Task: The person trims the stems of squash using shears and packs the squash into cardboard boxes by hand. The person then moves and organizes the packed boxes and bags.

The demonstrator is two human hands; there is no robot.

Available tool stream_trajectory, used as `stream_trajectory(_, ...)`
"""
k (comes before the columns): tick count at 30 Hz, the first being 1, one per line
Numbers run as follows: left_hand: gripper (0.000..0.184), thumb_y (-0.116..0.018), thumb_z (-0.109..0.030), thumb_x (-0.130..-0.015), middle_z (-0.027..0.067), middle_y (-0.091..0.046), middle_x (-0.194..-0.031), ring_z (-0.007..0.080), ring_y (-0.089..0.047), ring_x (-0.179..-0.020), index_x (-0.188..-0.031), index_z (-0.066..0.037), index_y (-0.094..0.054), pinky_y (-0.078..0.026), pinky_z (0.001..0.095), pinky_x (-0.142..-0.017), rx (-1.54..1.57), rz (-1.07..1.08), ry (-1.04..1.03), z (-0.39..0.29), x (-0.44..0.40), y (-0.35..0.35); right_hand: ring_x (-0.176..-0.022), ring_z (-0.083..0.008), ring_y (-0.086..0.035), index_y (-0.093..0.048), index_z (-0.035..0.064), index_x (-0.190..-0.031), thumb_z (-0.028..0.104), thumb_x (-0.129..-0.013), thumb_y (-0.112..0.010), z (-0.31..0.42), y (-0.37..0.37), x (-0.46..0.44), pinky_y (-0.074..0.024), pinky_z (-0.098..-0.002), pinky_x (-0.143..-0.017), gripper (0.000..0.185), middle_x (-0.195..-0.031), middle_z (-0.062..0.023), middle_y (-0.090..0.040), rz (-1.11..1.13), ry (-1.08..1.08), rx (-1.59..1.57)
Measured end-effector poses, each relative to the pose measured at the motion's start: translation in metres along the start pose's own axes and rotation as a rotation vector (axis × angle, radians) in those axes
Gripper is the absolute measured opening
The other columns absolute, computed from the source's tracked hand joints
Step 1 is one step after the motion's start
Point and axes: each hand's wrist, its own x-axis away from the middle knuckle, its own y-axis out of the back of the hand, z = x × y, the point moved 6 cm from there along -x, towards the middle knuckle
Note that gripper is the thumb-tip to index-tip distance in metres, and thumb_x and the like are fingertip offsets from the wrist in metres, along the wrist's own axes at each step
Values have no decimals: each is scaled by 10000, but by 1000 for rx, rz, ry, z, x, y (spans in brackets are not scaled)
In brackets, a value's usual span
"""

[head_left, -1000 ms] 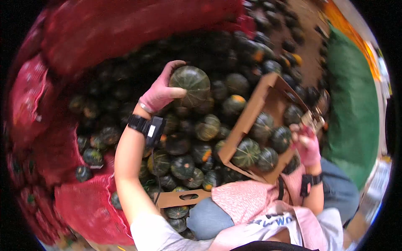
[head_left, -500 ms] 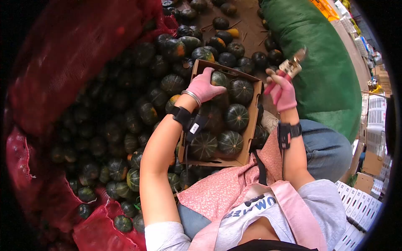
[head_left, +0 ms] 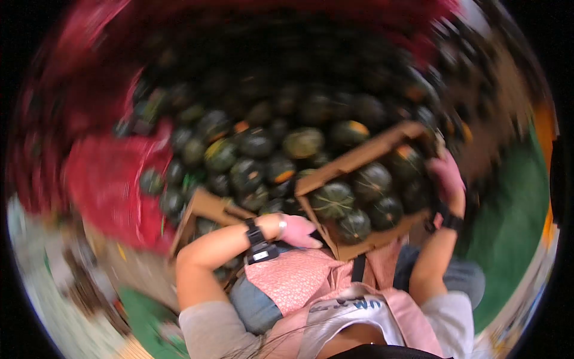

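Observation:
A cardboard box (head_left: 357, 166) holding several dark green squashes (head_left: 372, 181) lies tilted across my lap. My left hand (head_left: 299, 231), in a pink glove, is closed at the box's left end wall, its fingertips partly hidden there. My right hand (head_left: 447, 176), also in a pink glove, is against the right end of the box. A pale, blurred shape at its fingertips looks like the pruning shears (head_left: 440, 142). Motion smears the view, mostly around the right hand.
A heap of squashes (head_left: 257, 143) spreads beyond the box. Another cardboard box (head_left: 218, 207) stands at my left elbow. Red mesh netting (head_left: 119, 185) lies at the left, and a green padded sack (head_left: 508, 209) at the right.
The view has swung left. My left hand has moved from the box's far side to its left end; my right hand has come from the air to its right end. The box has turned.

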Motion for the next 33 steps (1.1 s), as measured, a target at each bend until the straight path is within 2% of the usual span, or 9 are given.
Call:
stream_trajectory(4,421,-465,-383,-932,55,-594,-875,132,-593,-727,-1093,2,-520,-509,299,-677,1050,-337,-192,34,-51,-52,-458,-75,-377,-486,118,-742,110,-763,-547,-92,64,-54,-293,-231,-421,65,-552,58,-392,86,-230,264)
stream_trajectory(8,350,-507,-326,-898,61,-601,-793,139,-605,-720,-925,15,-579,-511,312,-643,879,-428,-165,45,-64,-51,-492,-92,-410,-477,173,-674,247,-817,-562,-89,88,-40,-321,-235,-457,182,-586,60,-437,-3,-393,502)
stream_trajectory(13,411,-499,-340,-861,138,-595,-583,200,-615,-518,-701,26,-593,-479,352,-534,802,-910,-248,44,7,-23,-678,-109,-494,-515,151,-978,236,-812,-585,-13,61,-25,-395,-258,-594,199,-766,41,-516,92,-183,291)
stream_trajectory(17,263,-538,-270,-858,95,-621,-694,150,-585,-673,-789,-25,-606,-464,308,-648,952,-1432,-380,68,103,-33,-971,-159,-528,-435,89,-1268,238,-848,-534,58,-74,8,-417,-295,-833,457,-1098,-28,-552,198,-8,248)
stream_trajectory(21,323,-532,-337,-886,32,-545,-617,111,-494,-600,-760,-44,-585,-425,301,-574,910,-1770,76,86,185,-116,-1053,-198,-495,-400,44,-1299,180,-842,-513,58,-180,2,-385,-323,-910,491,-1183,-80,-509,631,48,170)
stream_trajectory(23,438,-482,-418,-918,51,-549,-615,136,-518,-594,-763,-24,-592,-431,323,-554,867,-1963,575,85,226,-177,-1034,-200,-498,-441,35,-1237,138,-827,-524,36,-244,1,-381,-333,-915,432,-1125,-65,-522,887,-30,200)
stream_trajectory(24,510,-438,-474,-903,231,-565,-662,403,-570,-649,-714,-14,-549,-453,458,-579,781,-2081,875,85,243,-207,-1017,-204,-501,-456,28,-1208,123,-807,-535,14,-272,-2,-393,-334,-895,419,-1102,-69,-524,967,-68,245)
stream_trajectory(26,465,-428,-444,-910,237,-580,-728,422,-569,-731,-787,-9,-534,-459,477,-643,675,-1981,1297,87,270,-258,-969,-205,-512,-474,32,-1170,110,-758,-557,-20,-340,33,-417,-327,-836,427,-1067,-70,-530,996,-5,322)
stream_trajectory(33,324,-456,-321,-900,256,-599,-916,423,-567,-865,-1056,-38,-452,-449,495,-753,958,-1796,1883,132,233,-361,-907,-173,-527,-459,34,-1157,46,-683,-589,-120,-415,95,-428,-291,-808,492,-1021,-63,-550,1156,-116,277)
